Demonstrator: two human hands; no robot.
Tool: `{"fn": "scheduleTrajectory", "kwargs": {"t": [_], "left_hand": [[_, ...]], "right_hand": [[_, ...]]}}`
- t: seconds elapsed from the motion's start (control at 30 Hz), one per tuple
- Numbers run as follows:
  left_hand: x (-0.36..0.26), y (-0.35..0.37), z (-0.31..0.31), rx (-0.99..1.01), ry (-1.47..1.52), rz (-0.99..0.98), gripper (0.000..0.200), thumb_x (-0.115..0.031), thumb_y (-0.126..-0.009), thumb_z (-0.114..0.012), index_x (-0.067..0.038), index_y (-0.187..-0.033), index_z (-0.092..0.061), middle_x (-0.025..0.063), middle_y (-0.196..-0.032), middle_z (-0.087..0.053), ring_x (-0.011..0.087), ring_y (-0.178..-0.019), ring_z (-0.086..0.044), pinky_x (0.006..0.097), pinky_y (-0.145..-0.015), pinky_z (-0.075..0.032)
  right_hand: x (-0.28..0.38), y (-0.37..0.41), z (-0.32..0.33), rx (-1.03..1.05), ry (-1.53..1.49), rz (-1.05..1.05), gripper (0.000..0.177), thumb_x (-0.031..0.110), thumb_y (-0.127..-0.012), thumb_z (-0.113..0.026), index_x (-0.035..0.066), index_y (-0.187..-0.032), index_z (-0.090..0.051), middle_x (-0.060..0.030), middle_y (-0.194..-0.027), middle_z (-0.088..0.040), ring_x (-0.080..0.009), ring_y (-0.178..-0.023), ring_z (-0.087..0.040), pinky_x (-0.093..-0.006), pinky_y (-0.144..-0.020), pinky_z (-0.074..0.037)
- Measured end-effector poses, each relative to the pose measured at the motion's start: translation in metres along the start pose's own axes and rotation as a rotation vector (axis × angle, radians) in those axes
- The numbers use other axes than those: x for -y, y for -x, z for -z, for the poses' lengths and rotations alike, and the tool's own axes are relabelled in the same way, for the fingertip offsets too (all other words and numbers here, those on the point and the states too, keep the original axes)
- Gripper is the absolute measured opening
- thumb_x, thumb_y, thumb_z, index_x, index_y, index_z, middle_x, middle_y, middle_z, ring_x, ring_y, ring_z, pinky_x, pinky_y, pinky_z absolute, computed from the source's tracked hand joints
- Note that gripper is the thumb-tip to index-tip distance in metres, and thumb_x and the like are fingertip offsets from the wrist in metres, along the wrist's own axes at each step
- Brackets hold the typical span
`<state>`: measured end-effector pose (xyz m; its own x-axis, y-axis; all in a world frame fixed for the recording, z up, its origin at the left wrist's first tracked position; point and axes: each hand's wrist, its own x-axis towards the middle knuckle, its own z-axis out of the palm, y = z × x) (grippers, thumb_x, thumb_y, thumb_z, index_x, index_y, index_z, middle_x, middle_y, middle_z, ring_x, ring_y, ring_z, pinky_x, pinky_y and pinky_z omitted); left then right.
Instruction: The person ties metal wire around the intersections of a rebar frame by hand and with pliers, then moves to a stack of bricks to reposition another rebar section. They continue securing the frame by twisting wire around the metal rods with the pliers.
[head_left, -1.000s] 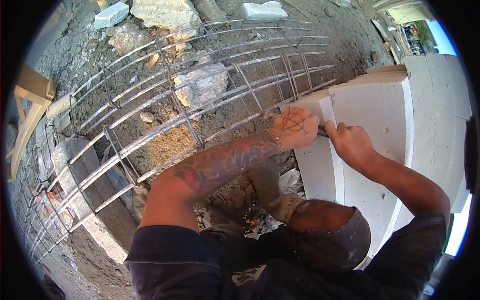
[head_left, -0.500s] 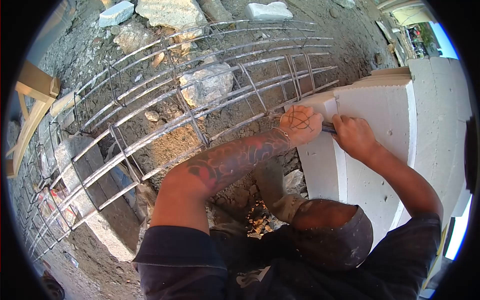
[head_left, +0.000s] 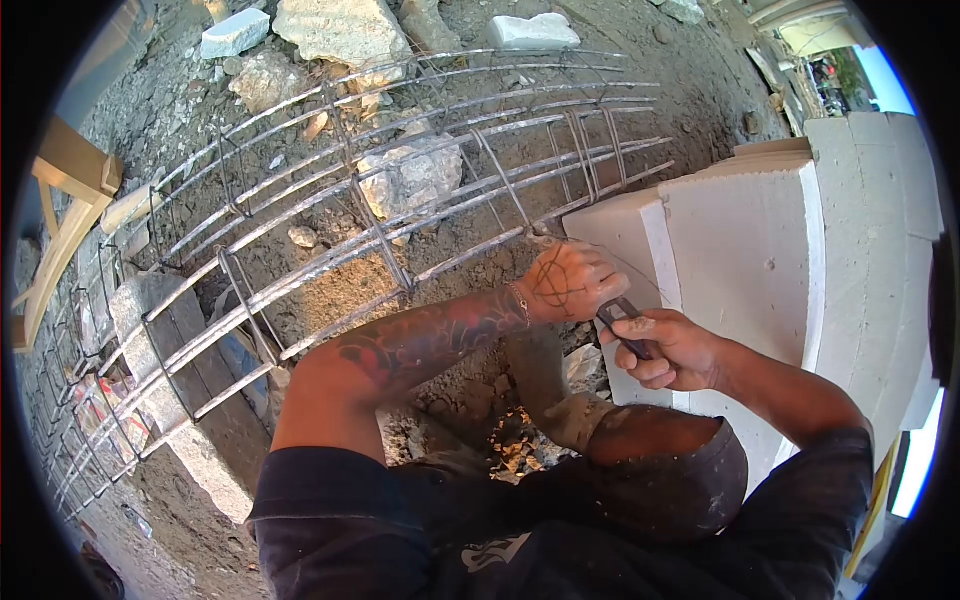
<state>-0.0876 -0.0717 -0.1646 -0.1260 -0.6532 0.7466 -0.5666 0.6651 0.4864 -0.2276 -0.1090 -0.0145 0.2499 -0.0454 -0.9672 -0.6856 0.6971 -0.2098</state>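
My left hand (head_left: pixel 570 280), closed in a fist, is just below the near bar of a rebar cage (head_left: pixel 460 262). What its fingers grip is hidden. A thin wire (head_left: pixel 640 270) arcs from above its knuckles towards the white blocks. My right hand (head_left: pixel 670 348) is wrapped round a dark-handled tool (head_left: pixel 628 325), whose upper end is close to my left fingers. The tool's kind cannot be made out. Right of both hands stand pale, smooth-faced blocks (head_left: pixel 735 235) with white seams.
Rocks (head_left: pixel 412 172) and a long concrete piece (head_left: pixel 215 400) lie under and around the cage. A wooden frame (head_left: pixel 75 190) stands at far left. Beside the blocks my bent knee (head_left: pixel 660 450) is close to my right forearm.
My right hand has moved down and left with the tool, turning so the fingers show. My left hand has shifted slightly left and down. The thin wire now shows.
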Motion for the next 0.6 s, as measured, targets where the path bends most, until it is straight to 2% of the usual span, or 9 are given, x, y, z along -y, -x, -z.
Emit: {"fn": "scheduleTrajectory", "kwargs": {"t": [0.07,0.13,0.17,0.2,0.27,0.3,0.37,0.53,0.6], "left_hand": [[-0.001,0.007,0.0,0.059,-0.097,-0.086,0.011,-0.018,-0.068,-0.056,-0.008,-0.072,-0.052,0.0036,-0.06,-0.051,0.0194,-0.06,-0.057,0.0313,-0.059,-0.046],[-0.005,0.009,-0.002,0.061,-0.124,-0.106,0.011,-0.016,-0.067,-0.057,-0.008,-0.073,-0.052,0.0033,-0.06,-0.051,0.0197,-0.058,-0.054,0.0306,-0.057,-0.044],[-0.006,0.006,-0.003,0.058,-0.158,-0.13,0.012,-0.014,-0.066,-0.058,-0.007,-0.073,-0.053,0.0031,-0.06,-0.05,0.02,-0.057,-0.052,0.03,-0.055,-0.042],[-0.009,0.004,-0.005,0.061,-0.148,-0.134,0.012,-0.014,-0.066,-0.058,-0.007,-0.073,-0.053,0.0031,-0.06,-0.05,0.02,-0.057,-0.052,0.03,-0.055,-0.042],[-0.012,0.002,-0.008,0.099,-0.065,-0.075,0.012,-0.016,-0.065,-0.058,-0.007,-0.073,-0.056,0.0046,-0.064,-0.054,0.0216,-0.06,-0.055,0.0337,-0.057,-0.045],[-0.01,-0.004,-0.012,0.112,-0.058,-0.073,0.012,-0.016,-0.065,-0.058,-0.007,-0.073,-0.056,0.0046,-0.064,-0.054,0.0216,-0.06,-0.055,0.0337,-0.057,-0.045],[-0.002,-0.024,-0.015,0.897,-0.026,0.185,0.013,-0.018,-0.065,-0.058,-0.007,-0.073,-0.059,0.007,-0.068,-0.056,0.0235,-0.066,-0.059,0.0367,-0.061,-0.048],[-0.009,-0.005,0.009,0.734,-0.055,0.106,0.016,-0.021,-0.064,-0.059,-0.007,-0.073,-0.062,0.0062,-0.07,-0.059,0.0245,-0.073,-0.061,0.0368,-0.06,-0.049],[-0.005,0.007,0.009,0.612,-0.014,0.076,0.017,-0.023,-0.064,-0.059,-0.009,-0.072,-0.062,0.004,-0.071,-0.06,0.0246,-0.076,-0.061,0.0365,-0.058,-0.048]], "right_hand": [[-0.014,-0.013,0.004,0.096,-0.1,-0.05,0.028,0.028,-0.089,-0.055,0.002,-0.095,-0.049,-0.0074,-0.073,-0.058,-0.0163,-0.051,-0.055,-0.0258,-0.042,-0.038],[-0.028,-0.021,-0.006,-0.26,0.414,0.119,0.029,0.028,-0.09,-0.054,0.0,-0.092,-0.048,-0.0085,-0.069,-0.057,-0.0168,-0.05,-0.055,-0.0304,-0.042,-0.039],[-0.026,-0.016,-0.016,-0.438,0.888,0.236,0.027,0.023,-0.089,-0.053,-0.003,-0.09,-0.046,-0.0149,-0.063,-0.058,-0.0274,-0.051,-0.059,-0.0403,-0.045,-0.043],[-0.032,-0.018,-0.011,-0.441,0.878,0.232,0.027,0.023,-0.089,-0.053,-0.003,-0.09,-0.046,-0.0149,-0.063,-0.058,-0.0274,-0.051,-0.059,-0.0403,-0.045,-0.043],[-0.041,-0.025,-0.006,-0.726,1.305,0.531,0.025,0.019,-0.087,-0.053,-0.006,-0.089,-0.046,-0.0231,-0.061,-0.057,-0.0405,-0.057,-0.059,-0.047,-0.054,-0.046],[-0.045,-0.028,-0.007,-0.746,1.296,0.485,0.023,0.017,-0.085,-0.053,-0.006,-0.088,-0.048,-0.027,-0.065,-0.057,-0.0468,-0.063,-0.056,-0.0497,-0.059,-0.047],[-0.049,-0.034,-0.011,-0.751,1.276,0.473,0.024,0.018,-0.085,-0.052,-0.006,-0.087,-0.048,-0.0276,-0.065,-0.057,-0.0468,-0.064,-0.056,-0.0491,-0.06,-0.047],[-0.046,-0.03,-0.011,-0.607,1.248,0.533,0.027,0.024,-0.087,-0.053,-0.003,-0.087,-0.05,-0.0242,-0.07,-0.06,-0.0396,-0.066,-0.061,-0.0446,-0.059,-0.049],[-0.045,-0.038,0.0,0.037,-0.062,0.241,0.027,0.03,-0.088,-0.054,0.003,-0.087,-0.051,-0.0145,-0.075,-0.062,-0.0273,-0.062,-0.062,-0.0374,-0.053,-0.048]]}}
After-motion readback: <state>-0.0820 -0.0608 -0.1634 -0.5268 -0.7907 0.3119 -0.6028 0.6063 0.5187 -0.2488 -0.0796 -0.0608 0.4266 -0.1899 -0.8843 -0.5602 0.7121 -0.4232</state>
